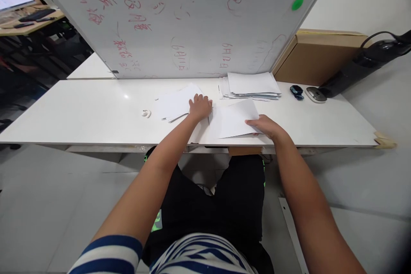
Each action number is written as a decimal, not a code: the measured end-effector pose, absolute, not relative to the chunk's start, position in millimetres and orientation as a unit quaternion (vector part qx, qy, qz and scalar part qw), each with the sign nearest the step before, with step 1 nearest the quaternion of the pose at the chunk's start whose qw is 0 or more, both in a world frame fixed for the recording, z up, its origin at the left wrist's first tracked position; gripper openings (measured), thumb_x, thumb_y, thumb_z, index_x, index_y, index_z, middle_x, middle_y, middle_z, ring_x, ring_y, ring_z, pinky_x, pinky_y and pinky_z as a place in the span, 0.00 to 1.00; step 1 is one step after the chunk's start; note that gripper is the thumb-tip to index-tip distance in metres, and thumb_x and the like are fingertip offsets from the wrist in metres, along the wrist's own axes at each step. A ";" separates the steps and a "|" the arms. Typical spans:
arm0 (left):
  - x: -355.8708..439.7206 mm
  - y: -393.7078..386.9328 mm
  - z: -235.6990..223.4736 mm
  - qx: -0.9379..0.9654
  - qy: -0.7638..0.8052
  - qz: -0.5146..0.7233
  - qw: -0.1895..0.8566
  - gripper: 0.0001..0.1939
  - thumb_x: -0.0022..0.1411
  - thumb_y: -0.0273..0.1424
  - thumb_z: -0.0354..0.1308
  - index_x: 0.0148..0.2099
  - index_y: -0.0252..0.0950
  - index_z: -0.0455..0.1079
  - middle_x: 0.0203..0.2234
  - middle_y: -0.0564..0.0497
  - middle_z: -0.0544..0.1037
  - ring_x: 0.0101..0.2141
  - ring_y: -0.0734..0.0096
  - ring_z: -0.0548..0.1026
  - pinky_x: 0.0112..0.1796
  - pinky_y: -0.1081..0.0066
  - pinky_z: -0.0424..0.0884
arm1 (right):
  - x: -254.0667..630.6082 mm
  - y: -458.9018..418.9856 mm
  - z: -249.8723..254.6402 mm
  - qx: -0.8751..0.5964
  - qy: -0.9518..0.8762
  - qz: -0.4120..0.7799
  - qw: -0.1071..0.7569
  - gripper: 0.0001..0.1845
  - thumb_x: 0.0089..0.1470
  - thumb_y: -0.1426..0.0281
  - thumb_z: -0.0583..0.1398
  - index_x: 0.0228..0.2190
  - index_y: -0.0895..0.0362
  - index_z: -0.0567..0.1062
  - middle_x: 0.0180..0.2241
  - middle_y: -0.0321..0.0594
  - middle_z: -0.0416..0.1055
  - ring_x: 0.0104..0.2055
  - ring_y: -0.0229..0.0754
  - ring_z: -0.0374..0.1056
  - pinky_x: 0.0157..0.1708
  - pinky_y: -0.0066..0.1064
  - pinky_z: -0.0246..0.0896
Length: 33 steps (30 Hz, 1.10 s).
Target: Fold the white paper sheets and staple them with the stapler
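Observation:
A folded-looking white sheet of paper (229, 120) lies tilted near the front edge of the desk. My right hand (265, 126) grips its right side, thumb on top and fingers underneath. My left hand (201, 107) rests on the right part of a loose pile of white papers (176, 102), its fingers slightly bent and apart, close to the sheet's left edge. A thicker stack of white papers (253, 84) sits behind the sheet, against the whiteboard. Left of the loose pile is a small white curled object (146, 113).
A whiteboard (199, 21) with red writing stands along the back of the white desk (90, 111). To the right are a dark watch-like item (296, 92), a computer mouse (316, 94), a black cylindrical device (359, 68) and a cardboard box (321, 58).

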<state>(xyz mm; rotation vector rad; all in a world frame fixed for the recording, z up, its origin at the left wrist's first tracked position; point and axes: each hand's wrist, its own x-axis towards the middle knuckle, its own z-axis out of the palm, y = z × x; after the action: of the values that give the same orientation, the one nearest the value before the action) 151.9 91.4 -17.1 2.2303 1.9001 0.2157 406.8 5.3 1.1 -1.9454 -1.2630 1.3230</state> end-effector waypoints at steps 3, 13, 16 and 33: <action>152.3 91.0 -16.2 0.757 0.643 0.058 0.105 0.28 0.68 0.41 0.29 0.61 0.36 0.56 0.63 0.43 0.54 0.65 0.51 0.43 0.59 0.44 0.45 | 407.3 6.1 2.8 -0.712 -0.459 0.485 0.215 0.21 0.45 0.64 0.65 0.39 0.62 0.73 0.41 0.52 0.75 0.37 0.47 0.72 0.27 0.28 0.69; 157.3 92.5 -14.3 0.755 0.646 0.028 0.107 0.27 0.68 0.38 0.29 0.63 0.35 0.53 0.65 0.42 0.49 0.65 0.50 0.39 0.59 0.41 0.37 | 421.8 16.5 -5.8 -0.675 -0.423 0.562 0.223 0.27 0.42 0.61 0.69 0.43 0.60 0.73 0.47 0.50 0.72 0.43 0.50 0.72 0.32 0.33 0.72; 156.9 92.9 -14.3 0.753 0.648 0.029 0.113 0.27 0.68 0.38 0.29 0.63 0.37 0.53 0.66 0.43 0.49 0.65 0.51 0.39 0.59 0.41 0.37 | 423.0 18.5 -5.1 -0.684 -0.422 0.556 0.215 0.27 0.40 0.61 0.69 0.42 0.59 0.73 0.46 0.51 0.73 0.43 0.51 0.71 0.33 0.33 0.72; 153.9 95.9 -13.2 0.726 0.666 0.101 0.136 0.32 0.67 0.44 0.34 0.68 0.36 0.43 0.67 0.45 0.46 0.66 0.55 0.40 0.61 0.48 0.42 | 420.6 26.1 -10.3 -0.716 -0.385 0.525 0.253 0.31 0.35 0.66 0.71 0.42 0.61 0.70 0.46 0.52 0.70 0.46 0.50 0.68 0.32 0.32 0.71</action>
<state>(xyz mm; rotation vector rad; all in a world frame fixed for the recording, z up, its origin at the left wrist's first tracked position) 153.9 95.9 -13.2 2.1028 1.9289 0.2912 420.6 26.1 -10.3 -1.9457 -1.0476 1.4265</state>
